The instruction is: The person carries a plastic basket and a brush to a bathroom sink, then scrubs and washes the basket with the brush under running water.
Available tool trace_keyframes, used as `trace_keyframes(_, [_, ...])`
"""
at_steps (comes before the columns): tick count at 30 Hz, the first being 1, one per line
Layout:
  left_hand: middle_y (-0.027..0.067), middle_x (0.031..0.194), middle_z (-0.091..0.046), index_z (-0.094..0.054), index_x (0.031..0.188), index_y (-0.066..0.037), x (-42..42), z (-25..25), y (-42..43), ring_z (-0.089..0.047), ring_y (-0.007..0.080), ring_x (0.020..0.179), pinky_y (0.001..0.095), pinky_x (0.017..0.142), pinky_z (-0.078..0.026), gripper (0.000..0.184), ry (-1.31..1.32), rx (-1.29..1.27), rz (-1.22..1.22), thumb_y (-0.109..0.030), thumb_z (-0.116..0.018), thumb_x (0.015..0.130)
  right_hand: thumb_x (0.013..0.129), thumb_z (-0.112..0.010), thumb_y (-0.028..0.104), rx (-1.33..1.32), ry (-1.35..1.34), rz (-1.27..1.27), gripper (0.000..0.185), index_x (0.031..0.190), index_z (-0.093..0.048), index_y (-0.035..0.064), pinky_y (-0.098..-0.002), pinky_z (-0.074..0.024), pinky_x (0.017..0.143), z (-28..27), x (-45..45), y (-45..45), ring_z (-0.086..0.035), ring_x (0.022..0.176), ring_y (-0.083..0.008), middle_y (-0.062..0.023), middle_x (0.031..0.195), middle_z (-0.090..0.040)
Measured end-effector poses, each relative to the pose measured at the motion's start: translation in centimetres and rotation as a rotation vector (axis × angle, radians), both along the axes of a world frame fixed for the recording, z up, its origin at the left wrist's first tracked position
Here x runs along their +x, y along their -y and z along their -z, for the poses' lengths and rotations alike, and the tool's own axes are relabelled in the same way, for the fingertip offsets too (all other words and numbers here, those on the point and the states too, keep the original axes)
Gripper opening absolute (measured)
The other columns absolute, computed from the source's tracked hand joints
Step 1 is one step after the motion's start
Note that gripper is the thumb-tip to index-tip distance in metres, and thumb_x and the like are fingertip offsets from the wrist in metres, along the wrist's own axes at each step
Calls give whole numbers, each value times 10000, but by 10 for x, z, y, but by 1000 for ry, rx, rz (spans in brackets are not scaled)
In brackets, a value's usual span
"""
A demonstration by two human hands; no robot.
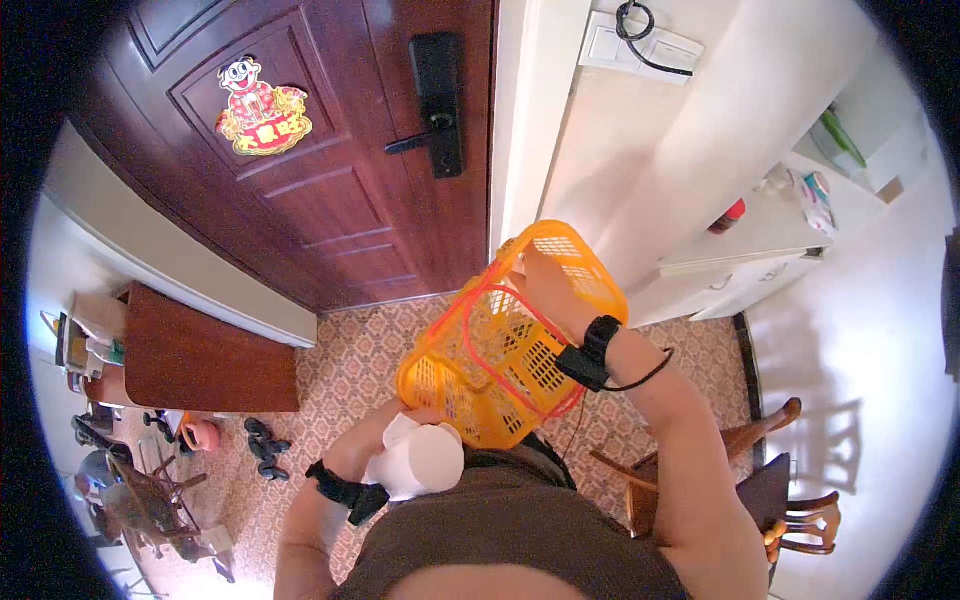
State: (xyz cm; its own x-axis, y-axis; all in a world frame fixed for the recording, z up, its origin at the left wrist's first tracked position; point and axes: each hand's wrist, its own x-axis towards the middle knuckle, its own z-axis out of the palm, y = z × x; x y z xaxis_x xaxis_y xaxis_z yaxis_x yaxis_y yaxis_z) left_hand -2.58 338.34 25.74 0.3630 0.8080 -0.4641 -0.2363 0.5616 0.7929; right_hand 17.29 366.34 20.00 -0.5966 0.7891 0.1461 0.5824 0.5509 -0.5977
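An orange plastic basket [425,375] with openwork walls is tilted in front of my body, its open side facing me. A red cord loop [470,330] hangs across it. My right hand [543,284] reaches over the basket to its far rim, with the fingertips partly hidden. At the near left corner, my left hand [420,413] is closed at the rim, partly covered by a white roll [430,462]. That roll lies against my left wrist and my dark top. Both wrists wear black straps with small devices.
A dark red door [345,200] with a black handle [408,143] stands ahead. At left is a brown cabinet [210,350], with dumbbells [265,450] on the patterned floor. White cabinets [730,285] stand right, and wooden chairs [815,525] at lower right.
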Motion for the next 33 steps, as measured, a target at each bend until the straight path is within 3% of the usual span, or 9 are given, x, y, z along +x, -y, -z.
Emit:
trace_keyframes(5, [45,1063,-659,-569,1214,-49,6,-3,-1,-648,111,893,252,739,-521,383,-33,1,-24,-281,-637,917,906,-594,260,33,-40,-14,554,1302,-424,-88,-484,-521,753,4,-4,-3,-630,863,-459,-300,932,-647])
trace_keyframes(9, [42,1055,-661,-573,1206,-50,3,-4,10,-647,109,887,251,735,-521,375,-55,-1,-60,-282,-635,919,889,-604,265,-187,-327,-89,496,1256,-473,-40,-479,-521,763,24,-12,-3,-632,888,-442,-290,969,-647])
trace_keyframes(19, [36,1034,-665,-582,1187,-52,-16,12,39,-646,104,871,249,725,-520,355,-264,127,-319,-285,-628,923,885,-610,262,-147,-186,-285,479,1239,-487,-35,-473,-517,774,11,-98,27,-633,899,-431,-282,979,-648])
trace_keyframes(33, [27,1005,-670,-596,1160,-54,-25,25,74,-645,97,849,246,711,-518,329,-284,84,-550,-288,-620,930,879,-617,259,-172,-122,-338,456,1216,-507,-28,-464,-511,788,15,-113,24,-633,913,-415,-270,993,-649])
